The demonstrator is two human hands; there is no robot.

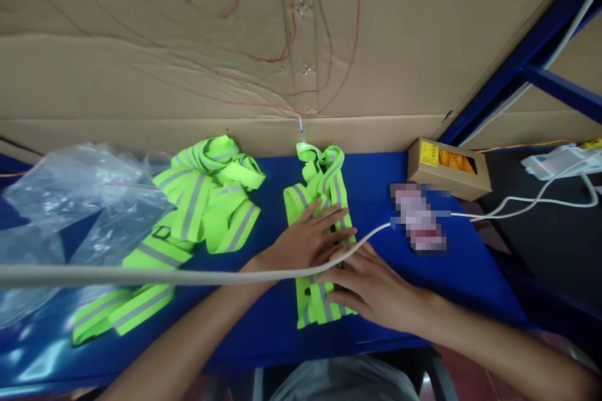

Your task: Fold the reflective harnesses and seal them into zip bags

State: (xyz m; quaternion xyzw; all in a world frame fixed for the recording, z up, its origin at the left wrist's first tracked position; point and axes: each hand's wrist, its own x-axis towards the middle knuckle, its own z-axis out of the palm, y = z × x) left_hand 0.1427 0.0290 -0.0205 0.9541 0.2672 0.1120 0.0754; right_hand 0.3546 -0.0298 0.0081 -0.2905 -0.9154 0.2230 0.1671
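Observation:
A lime-yellow reflective safety vest with grey stripes [324, 310] lies gathered into a narrow bundle on the blue table. Across its middle, my left hand [303, 241] rests flat with fingers spread. My right hand [371, 285] lies on the lower right part, fingers stretched out and pointing left. The two hands are close together, and their fingertips nearly meet or overlap. Black bits show between the strips under my fingers. To the left sits a second, loosely crumpled heap of the same reflective material [202, 200], with a black buckle on it; neither hand touches it.
Clear plastic bags [94, 194] lie at the left. A white cable [188, 277] crosses in front of my arms to a blurred phone [418, 219]. Behind it stands a small cardboard box [458, 185] with orange contents. A cardboard wall [188, 88] closes off the back.

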